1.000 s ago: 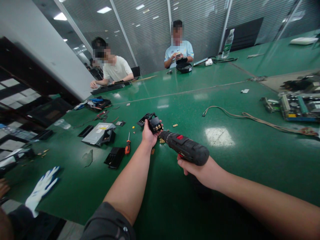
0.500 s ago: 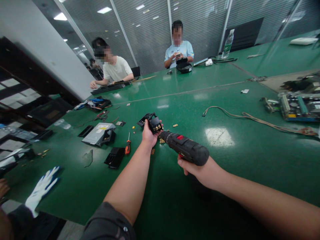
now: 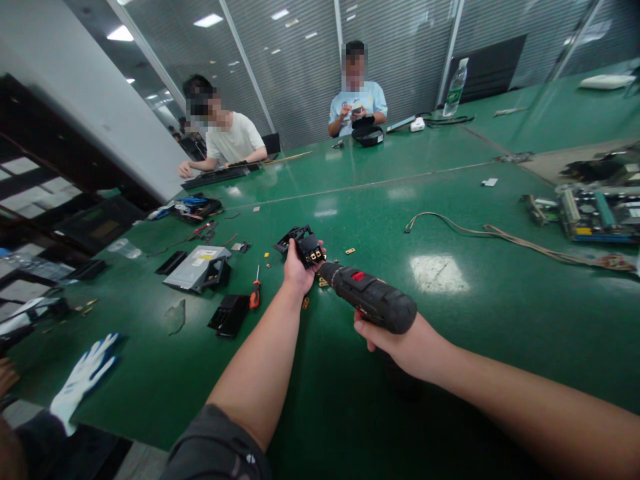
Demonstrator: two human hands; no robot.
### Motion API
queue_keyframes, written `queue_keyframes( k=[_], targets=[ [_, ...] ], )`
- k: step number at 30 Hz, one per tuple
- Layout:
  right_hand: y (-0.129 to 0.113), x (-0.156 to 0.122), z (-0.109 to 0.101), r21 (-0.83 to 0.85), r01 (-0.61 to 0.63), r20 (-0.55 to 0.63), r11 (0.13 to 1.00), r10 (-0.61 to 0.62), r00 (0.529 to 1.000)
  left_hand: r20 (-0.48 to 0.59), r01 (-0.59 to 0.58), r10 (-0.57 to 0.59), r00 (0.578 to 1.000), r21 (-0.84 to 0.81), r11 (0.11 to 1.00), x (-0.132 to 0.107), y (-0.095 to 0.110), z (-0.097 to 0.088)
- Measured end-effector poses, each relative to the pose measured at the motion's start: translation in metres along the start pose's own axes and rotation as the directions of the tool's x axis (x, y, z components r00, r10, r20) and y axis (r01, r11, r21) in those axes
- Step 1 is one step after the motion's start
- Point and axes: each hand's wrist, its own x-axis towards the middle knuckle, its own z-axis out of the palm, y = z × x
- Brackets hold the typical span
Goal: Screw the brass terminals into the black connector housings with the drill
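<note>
1. Green-topped workbench (image 3: 450, 373) runs across the whole view, and next to a moment ago very little differs: the cordless drill sits a shade lower at its rear, while the left hand has barely shifted.
2. At the far left lies a white-and-blue work glove (image 3: 84, 381), palm-side details hard to make out.
3. Further along are a grey optical disc drive (image 3: 195, 268), a black plastic cover (image 3: 229, 315) and an orange-handled screwdriver (image 3: 255, 292), with the screwdriver lying between the cover and the left hand (image 3: 299, 270).
4. Beyond the bench's middle, a co-worker in a white T-shirt (image 3: 235, 139) rests both forearms by a long black strip, and a co-worker in a pale blue T-shirt (image 3: 363, 107) holds a small object up in both hands.
5. The left hand's fingers (image 3: 295, 257) are curled closed around a black plastic housing with brass terminals (image 3: 310, 251), which sits at the top of the palm, its terminals facing the viewer.
6. The right hand (image 3: 395, 347) is closed around the grip of a black cordless drill (image 3: 373, 299), the right hand's fingers (image 3: 367, 337) wrapped beneath it. The drill's nose lies just beside the left hand and the housing; whether it touches them cannot be told.
7. At the far right sit a tan cable (image 3: 500, 233) and a motherboard (image 3: 597, 217), well apart from both hands.
</note>
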Motion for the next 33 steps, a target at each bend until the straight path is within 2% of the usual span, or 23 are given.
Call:
queue_keyframes(
  k=[23,33],
  targets=[
    [0.0039,0.0015,0.0015,0.012,0.017,-0.003,1.0,-0.017,1.0,0.003,0.011,-0.011,1.0,0.002,1.0,-0.0002,0.0008,0.0013],
    [0.0061,0.0019,0.0006,-0.034,0.028,-0.005,0.999,-0.028,1.0,0.017,0.002,-0.002,1.0,-0.014,1.0,0.0011,-0.0005,-0.0007]
  ],
)
